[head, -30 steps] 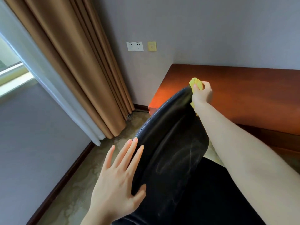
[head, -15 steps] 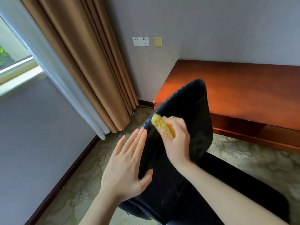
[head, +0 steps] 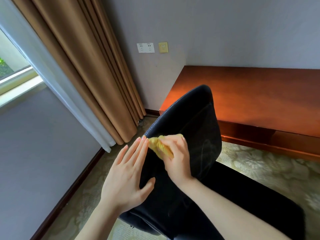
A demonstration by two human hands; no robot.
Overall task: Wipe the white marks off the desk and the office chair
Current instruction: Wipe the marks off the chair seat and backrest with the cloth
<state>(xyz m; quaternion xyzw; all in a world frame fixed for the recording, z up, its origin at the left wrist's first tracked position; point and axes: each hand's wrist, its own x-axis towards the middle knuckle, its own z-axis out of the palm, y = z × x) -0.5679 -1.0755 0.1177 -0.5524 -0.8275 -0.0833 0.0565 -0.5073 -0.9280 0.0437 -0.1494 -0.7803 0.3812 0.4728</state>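
Observation:
The black leather office chair (head: 195, 118) fills the middle of the view, its backrest facing me. Faint white streaks (head: 205, 153) show on the backrest to the right of my hands. My right hand (head: 178, 156) is closed on a crumpled yellow cloth (head: 160, 145) and presses it against the backrest's left edge. My left hand (head: 128, 172) lies flat with fingers spread along the outer left side of the backrest, its fingertips next to the cloth. The red-brown wooden desk (head: 259, 94) stands behind the chair against the wall.
Tan curtains (head: 83, 66) and a white sheer hang at the left by a window (head: 12, 66). Wall sockets (head: 145, 47) and a yellow plate (head: 163, 47) sit above the desk corner. Patterned carpet (head: 259, 163) covers the floor.
My right hand has brought the cloth from the top of the backrest down to its left edge, close to my left hand's fingertips. My left hand stays flat against the chair's side.

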